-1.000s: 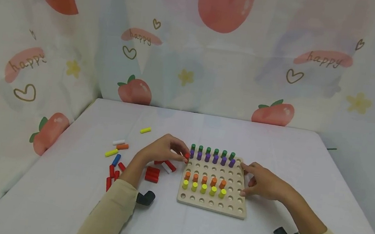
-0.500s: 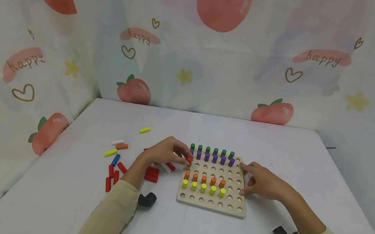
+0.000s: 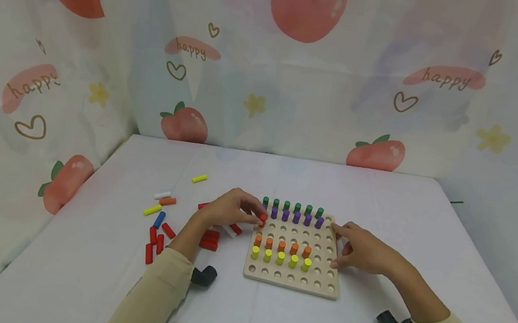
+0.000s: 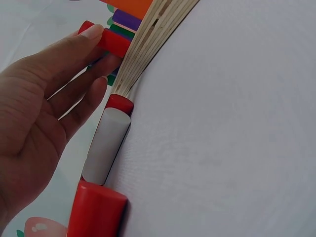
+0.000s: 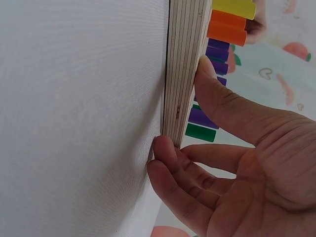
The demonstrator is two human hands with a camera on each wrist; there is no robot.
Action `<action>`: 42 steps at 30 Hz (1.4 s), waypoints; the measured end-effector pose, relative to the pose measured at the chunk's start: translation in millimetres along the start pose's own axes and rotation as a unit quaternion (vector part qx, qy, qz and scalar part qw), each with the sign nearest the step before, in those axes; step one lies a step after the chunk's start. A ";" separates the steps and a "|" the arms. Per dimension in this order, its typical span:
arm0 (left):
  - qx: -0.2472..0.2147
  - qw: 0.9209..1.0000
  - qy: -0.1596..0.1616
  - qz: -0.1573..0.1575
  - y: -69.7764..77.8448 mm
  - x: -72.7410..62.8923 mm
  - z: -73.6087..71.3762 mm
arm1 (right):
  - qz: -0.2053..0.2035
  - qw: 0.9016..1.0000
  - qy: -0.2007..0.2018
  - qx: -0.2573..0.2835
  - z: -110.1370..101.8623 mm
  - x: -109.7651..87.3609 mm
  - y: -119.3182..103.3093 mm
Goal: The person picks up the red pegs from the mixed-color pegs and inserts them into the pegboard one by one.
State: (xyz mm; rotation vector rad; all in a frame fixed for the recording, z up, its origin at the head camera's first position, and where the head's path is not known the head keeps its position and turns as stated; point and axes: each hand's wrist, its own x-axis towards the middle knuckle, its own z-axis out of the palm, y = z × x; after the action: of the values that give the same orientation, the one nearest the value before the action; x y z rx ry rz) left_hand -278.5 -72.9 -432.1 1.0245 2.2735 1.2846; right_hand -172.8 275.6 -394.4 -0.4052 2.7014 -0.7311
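Note:
A wooden pegboard (image 3: 283, 285) lies on the table with upright pegs in rows: green (image 3: 298, 207), purple (image 3: 297, 218), orange (image 3: 282, 246) and yellow (image 3: 280, 258). My left hand (image 3: 230, 209) pinches a red peg (image 3: 263, 219) between thumb and fingers over the board's left side, just in front of the purple row. In the left wrist view, the red peg (image 4: 114, 42) stands upright, its lower end right at the board's surface. My right hand (image 3: 366, 250) grips the right edge of the board; the thumb (image 5: 210, 81) lies against the top edge in the right wrist view.
Left of the board lie loose red pegs (image 3: 210, 237), partly behind the left forearm. Farther left are more red ones (image 3: 149, 253), a blue peg (image 3: 159, 219), an orange peg (image 3: 168, 201), a white peg (image 3: 162, 194) and yellow pegs (image 3: 152, 210).
My left hand has moved slightly right and toward me, bringing the red peg from the board's left edge onto its holes. My right hand stays at the board's right edge.

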 end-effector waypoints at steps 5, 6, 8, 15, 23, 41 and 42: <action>0.008 1.000 0.010 -0.012 2.3 -0.6 -1.1 | -0.004 1.000 0.000 -0.001 0.1 0.1 0.1; 0.008 1.000 0.011 -0.015 2.7 -0.9 -1.2 | -0.003 1.000 -0.001 0.000 0.1 0.0 0.1; 0.010 1.000 0.013 -0.018 3.1 -1.2 -1.1 | -0.003 1.000 -0.001 0.002 0.0 -0.1 -0.2; 0.017 1.000 0.014 -0.008 0.8 -0.3 -0.6 | 0.000 1.000 -0.001 0.003 -0.8 0.6 -0.3; 0.033 0.999 0.010 -0.005 -1.8 0.4 0.0 | 0.003 1.000 -0.004 0.004 -0.3 0.3 -1.6; 0.062 0.998 0.011 -0.023 1.0 -0.1 -0.6 | -0.008 1.000 -0.007 -0.005 -0.6 0.5 0.4; 0.062 0.998 0.010 -0.023 1.2 0.1 -0.6 | -0.008 1.000 -0.007 -0.005 -0.5 0.4 0.4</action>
State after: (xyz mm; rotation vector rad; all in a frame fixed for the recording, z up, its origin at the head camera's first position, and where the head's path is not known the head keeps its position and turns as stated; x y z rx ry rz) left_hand -278.4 -72.8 -430.8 0.9977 2.4040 1.1521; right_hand -173.5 276.0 -394.3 -0.4318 2.6928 -0.7173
